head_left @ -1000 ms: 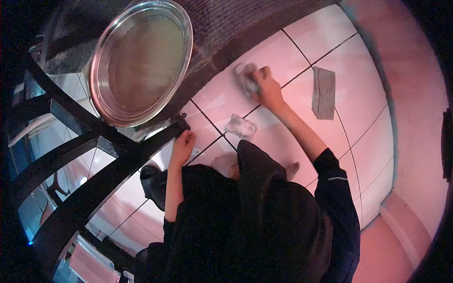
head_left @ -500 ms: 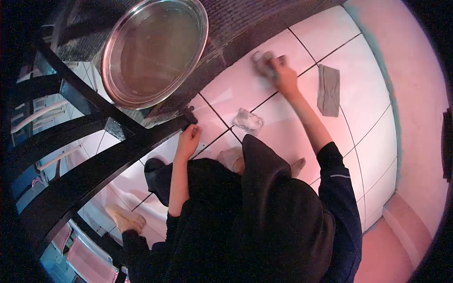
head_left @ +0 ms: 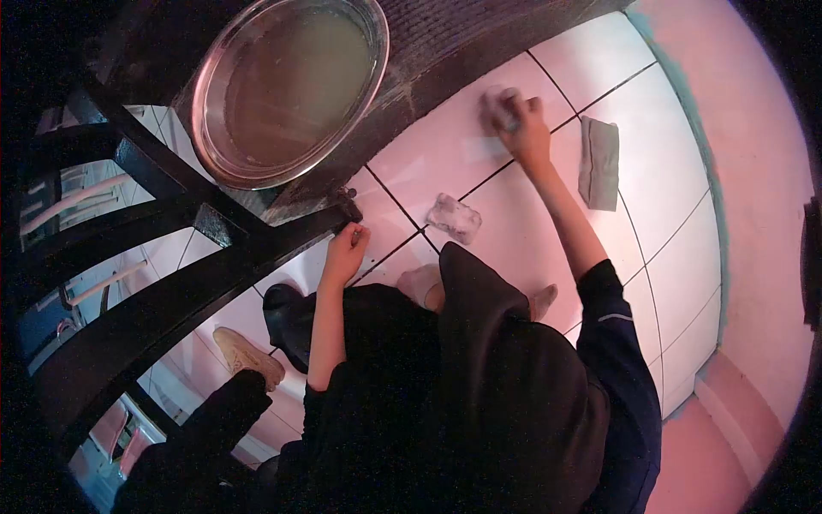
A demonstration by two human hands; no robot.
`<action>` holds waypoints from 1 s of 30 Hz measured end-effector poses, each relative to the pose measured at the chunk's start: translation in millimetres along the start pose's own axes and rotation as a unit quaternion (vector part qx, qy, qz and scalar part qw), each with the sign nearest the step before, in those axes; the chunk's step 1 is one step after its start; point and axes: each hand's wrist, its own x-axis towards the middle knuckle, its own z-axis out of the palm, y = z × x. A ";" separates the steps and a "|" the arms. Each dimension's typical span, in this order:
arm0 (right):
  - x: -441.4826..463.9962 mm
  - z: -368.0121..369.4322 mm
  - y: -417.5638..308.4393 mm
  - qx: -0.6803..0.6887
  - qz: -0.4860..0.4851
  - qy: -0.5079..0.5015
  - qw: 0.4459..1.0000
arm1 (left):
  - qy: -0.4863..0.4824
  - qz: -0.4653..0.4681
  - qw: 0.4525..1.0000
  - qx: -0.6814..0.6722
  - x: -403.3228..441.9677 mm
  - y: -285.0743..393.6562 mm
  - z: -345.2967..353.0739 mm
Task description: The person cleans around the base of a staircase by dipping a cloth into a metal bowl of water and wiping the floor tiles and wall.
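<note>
My right hand (head_left: 527, 137) is closed round a greyish, motion-blurred wad (head_left: 499, 110), pressed down at the white tiled floor (head_left: 445, 141); its exact kind cannot be made out. Curled in, the fingers of my left hand (head_left: 347, 253) sit beside the end of a black wooden beam (head_left: 295, 231); whatever they may hold is hidden. Between the two hands lies a whitish, mottled pad or block (head_left: 455, 218) on the tiles. A flat grey folded cloth-like piece (head_left: 598, 164) rests to the right of my right forearm.
A round metal basin (head_left: 205, 128) with cloudy liquid stands at the upper left on a dark ridged surface (head_left: 445, 43). Black slatted furniture (head_left: 137, 317) fills the left side. Another person's tan shoe (head_left: 248, 355) is at lower left. A pink wall (head_left: 753, 171) borders the right.
My right hand has shifted slightly right with the greyish wad. At lower left the other person's shoe and dark leg have moved further into view. My left hand stays by the beam.
</note>
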 end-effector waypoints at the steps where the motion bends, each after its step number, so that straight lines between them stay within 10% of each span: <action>1: -8.7 1.4 1.2 -0.007 -0.079 -0.024 0.997 | 0.000 0.002 1.000 -0.006 0.7 -0.9 0.0; 5: -8.4 -16.0 0.1 -0.054 -0.139 -0.114 0.982 | -0.009 -0.008 1.000 -0.008 2.4 5.7 1.6; 10: 1.8 -11.0 4.6 -0.025 0.013 0.019 0.999 | -0.058 -0.063 0.996 0.018 2.4 8.3 -4.4; 16: -11.7 -21.3 1.4 -0.046 -0.155 -0.124 0.979 | -0.048 -0.045 0.998 0.010 2.8 10.3 -2.3; 19: 7.0 -24.3 14.0 -0.047 0.028 0.038 0.998 | -0.047 -0.052 0.997 0.009 -0.3 11.6 -5.4; 27: -26.6 -24.5 2.5 -0.056 -0.128 -0.118 0.983 | -0.022 -0.029 0.999 0.004 3.2 9.3 -0.1; 30: -17.3 -17.1 5.9 -0.018 0.019 0.012 1.000 | -0.037 -0.036 0.999 0.005 0.2 11.3 -0.6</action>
